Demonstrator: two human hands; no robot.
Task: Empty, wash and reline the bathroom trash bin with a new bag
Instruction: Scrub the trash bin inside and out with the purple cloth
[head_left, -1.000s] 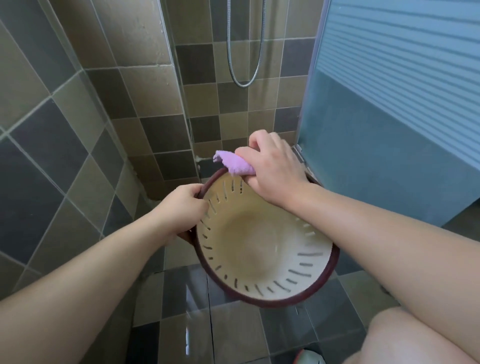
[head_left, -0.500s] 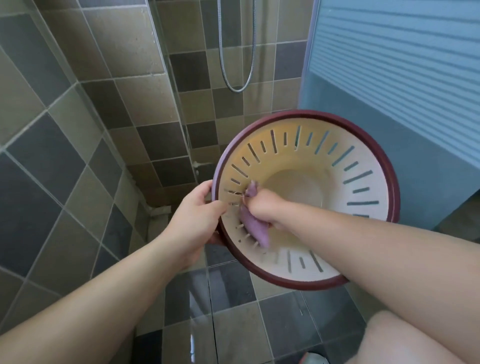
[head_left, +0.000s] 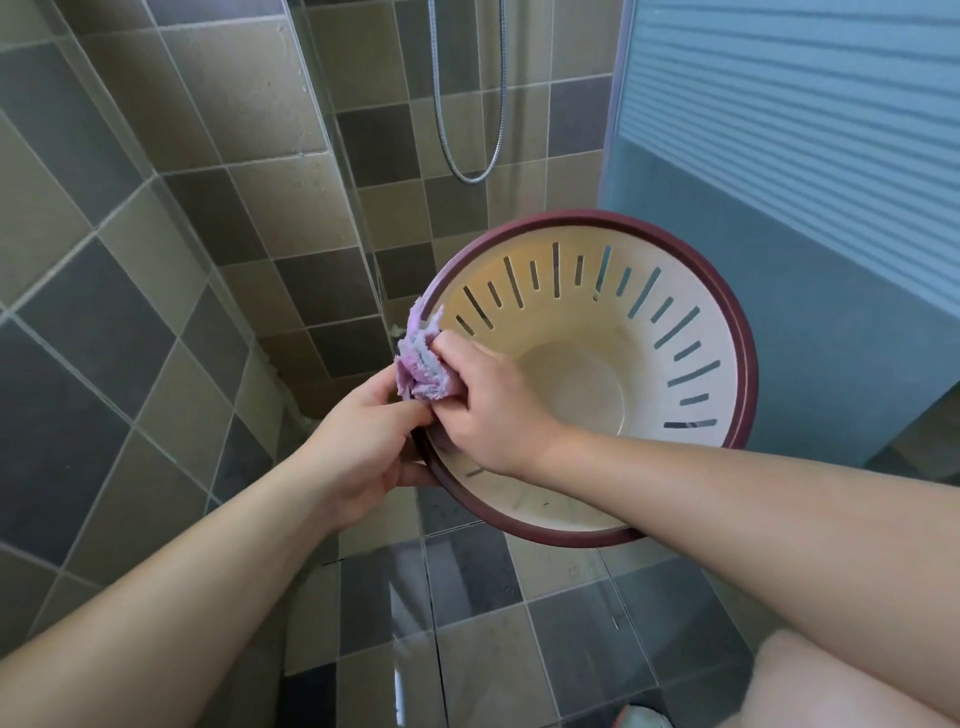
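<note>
A person's two bare forearms reach in from the bottom corners of the frame, with a bare knee (head_left: 810, 680) at lower right above wet, glossy floor tiles (head_left: 467, 623) in grey and tan. At centre, slightly left, the left hand (head_left: 363, 447) grips the lower-left rim of the trash bin (head_left: 587, 384), fingers curled around the dark red edge. Just beside it, the right hand (head_left: 493, 410) reaches inside the bin, its fingers bunched around a purple cloth (head_left: 421, 364) and pressing it against the rim on the bin's left side; part of the cloth folds over the rim to the outside. The bin, a round cream-coloured basket with a dark red rim band and slots cut around its wall, is held off the floor at centre right, tilted so its open mouth faces the camera, its interior bare. Behind it, at right, stands a blue frosted shower panel (head_left: 805, 182) with horizontal stripes across its upper part. The tiled wall (head_left: 156, 208) fills the left and top of the frame, and a metal shower hose (head_left: 470, 176) hangs in a loop at top centre.
</note>
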